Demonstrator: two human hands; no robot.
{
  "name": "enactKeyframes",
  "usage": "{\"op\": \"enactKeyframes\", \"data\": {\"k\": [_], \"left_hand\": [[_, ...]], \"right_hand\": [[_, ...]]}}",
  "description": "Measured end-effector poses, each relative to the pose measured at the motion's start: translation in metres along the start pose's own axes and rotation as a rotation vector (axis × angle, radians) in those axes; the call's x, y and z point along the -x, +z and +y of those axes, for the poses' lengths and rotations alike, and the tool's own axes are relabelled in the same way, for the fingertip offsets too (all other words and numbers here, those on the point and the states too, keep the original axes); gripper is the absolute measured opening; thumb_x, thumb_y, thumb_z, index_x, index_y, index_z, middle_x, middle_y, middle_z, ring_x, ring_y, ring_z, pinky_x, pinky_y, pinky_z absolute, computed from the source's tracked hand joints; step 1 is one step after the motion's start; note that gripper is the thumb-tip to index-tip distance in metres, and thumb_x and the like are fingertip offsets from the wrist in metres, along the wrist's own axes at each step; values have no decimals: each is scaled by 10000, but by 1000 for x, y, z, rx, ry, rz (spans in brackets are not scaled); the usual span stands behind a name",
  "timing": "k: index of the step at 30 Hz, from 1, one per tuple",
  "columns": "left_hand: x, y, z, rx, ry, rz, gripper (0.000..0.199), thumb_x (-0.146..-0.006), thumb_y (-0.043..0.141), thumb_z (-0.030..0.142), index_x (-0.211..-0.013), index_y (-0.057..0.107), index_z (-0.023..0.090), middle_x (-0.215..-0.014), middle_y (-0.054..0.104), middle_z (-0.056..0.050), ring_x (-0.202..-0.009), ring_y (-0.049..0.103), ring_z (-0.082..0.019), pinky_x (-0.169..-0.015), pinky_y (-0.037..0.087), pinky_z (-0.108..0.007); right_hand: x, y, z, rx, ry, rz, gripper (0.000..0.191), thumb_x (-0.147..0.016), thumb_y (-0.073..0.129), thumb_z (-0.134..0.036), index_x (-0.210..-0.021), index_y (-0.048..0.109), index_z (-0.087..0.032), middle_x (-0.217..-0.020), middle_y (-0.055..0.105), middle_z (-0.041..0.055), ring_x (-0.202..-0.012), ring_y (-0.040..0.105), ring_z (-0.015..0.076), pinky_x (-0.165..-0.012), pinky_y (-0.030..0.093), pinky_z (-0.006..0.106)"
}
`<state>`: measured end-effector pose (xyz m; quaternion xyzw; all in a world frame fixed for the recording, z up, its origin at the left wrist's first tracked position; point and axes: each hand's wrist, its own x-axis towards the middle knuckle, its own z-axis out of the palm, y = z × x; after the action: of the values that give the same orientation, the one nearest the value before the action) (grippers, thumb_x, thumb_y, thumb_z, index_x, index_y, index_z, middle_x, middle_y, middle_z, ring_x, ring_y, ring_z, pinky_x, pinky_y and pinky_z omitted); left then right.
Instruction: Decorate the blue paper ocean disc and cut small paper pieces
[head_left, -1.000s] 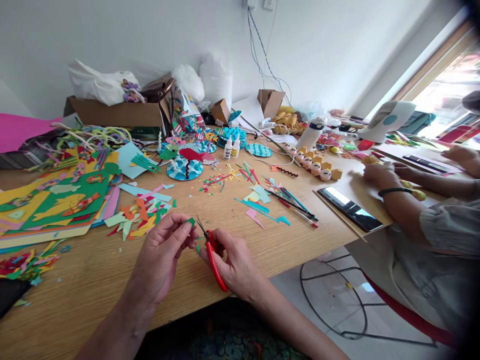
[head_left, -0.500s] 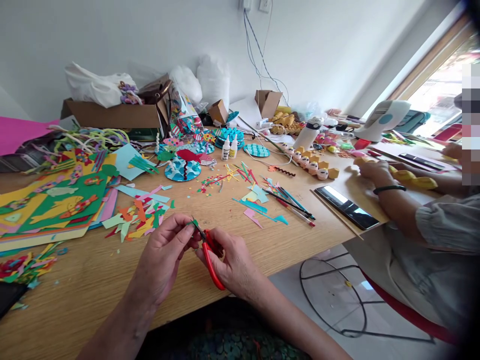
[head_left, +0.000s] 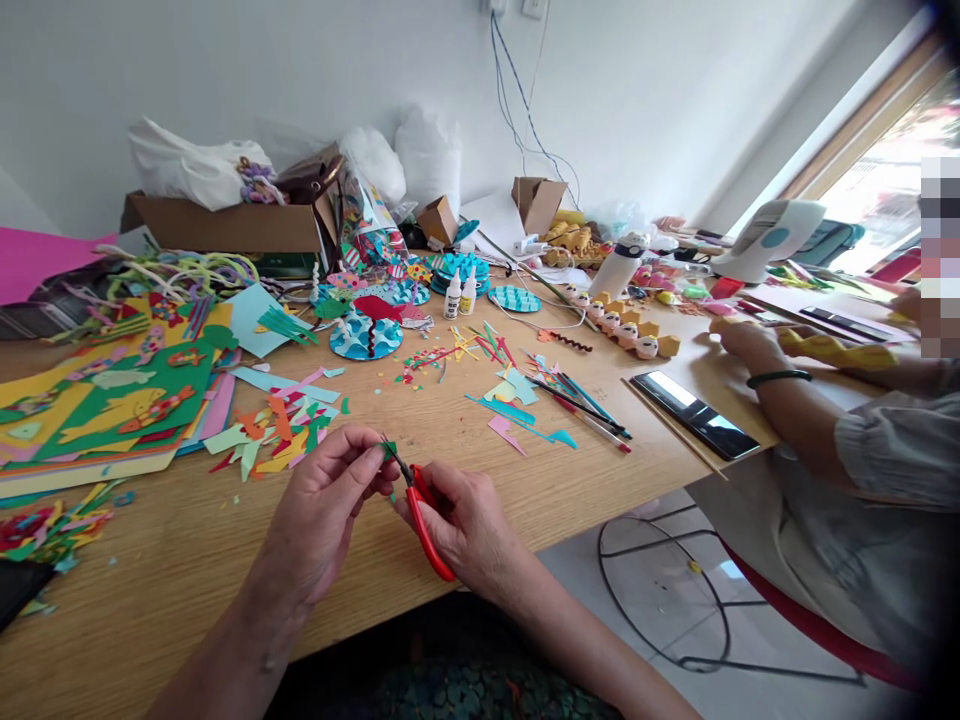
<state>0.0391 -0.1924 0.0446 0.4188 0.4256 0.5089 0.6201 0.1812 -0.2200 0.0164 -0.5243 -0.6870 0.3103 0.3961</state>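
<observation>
Between the thumb and fingers of my left hand (head_left: 330, 510) is a small piece of green paper (head_left: 390, 450), mostly hidden by the fingertips. My right hand (head_left: 469, 520) grips a pair of scissors (head_left: 427, 530) with red handles, its fingers through the loops. The dark blades reach up to the left and meet the green paper at my left fingertips. Both hands are above the near edge of the wooden table (head_left: 187, 560). Paper scraps (head_left: 277, 430) in many colours lie just beyond my left hand.
Coloured paper sheets (head_left: 172, 400) are stacked at left. Ahead stand a blue disc with a red paper fish (head_left: 367, 335) and glue bottles (head_left: 453, 295). Pencils (head_left: 585, 405) and a phone (head_left: 694, 415) lie at right. There a co-worker's hand (head_left: 750, 345) rests by yellow egg-carton pieces (head_left: 832, 350).
The scissor blades have shifted slightly on the green paper and look a little more closed. My hands stay almost in place. The co-worker's yellow carton piece has moved slightly right.
</observation>
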Motion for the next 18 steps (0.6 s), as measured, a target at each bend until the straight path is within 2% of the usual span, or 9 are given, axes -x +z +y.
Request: {"op": "enactKeyframes", "data": {"k": [18], "left_hand": [[-1,-4,-5,43,23,-4,135,-694,709,295,-750,627,202,-702,639,36,-644,576,-93,-598,473,-192]], "right_hand": [[2,2,0,-31,28,-30,388,-808,565,-405,-563,357,-187,-505,286,-72,-478,248,59,-454,205,199]]}}
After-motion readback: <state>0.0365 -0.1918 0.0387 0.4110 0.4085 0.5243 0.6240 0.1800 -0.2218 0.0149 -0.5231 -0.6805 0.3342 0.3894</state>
